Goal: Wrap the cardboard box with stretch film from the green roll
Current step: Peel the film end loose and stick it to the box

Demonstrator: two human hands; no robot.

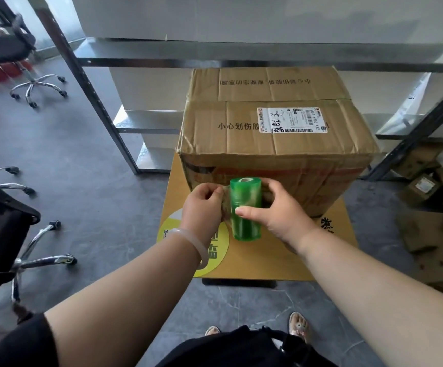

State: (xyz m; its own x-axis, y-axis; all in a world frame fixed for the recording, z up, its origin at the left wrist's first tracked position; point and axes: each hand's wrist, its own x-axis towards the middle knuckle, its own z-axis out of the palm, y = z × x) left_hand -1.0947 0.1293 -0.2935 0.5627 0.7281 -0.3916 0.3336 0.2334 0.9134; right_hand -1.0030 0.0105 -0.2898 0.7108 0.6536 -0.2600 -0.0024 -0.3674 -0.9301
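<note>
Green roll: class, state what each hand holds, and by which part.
The right hand grips the green roll round its middle, thumb on the front. The left hand pinches the loose film end beside the roll.

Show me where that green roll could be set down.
Free: the yellow board in front of the cardboard box, and the box top left of its label. Crowded: cardboard scraps on the right, chair bases on the left.
</note>
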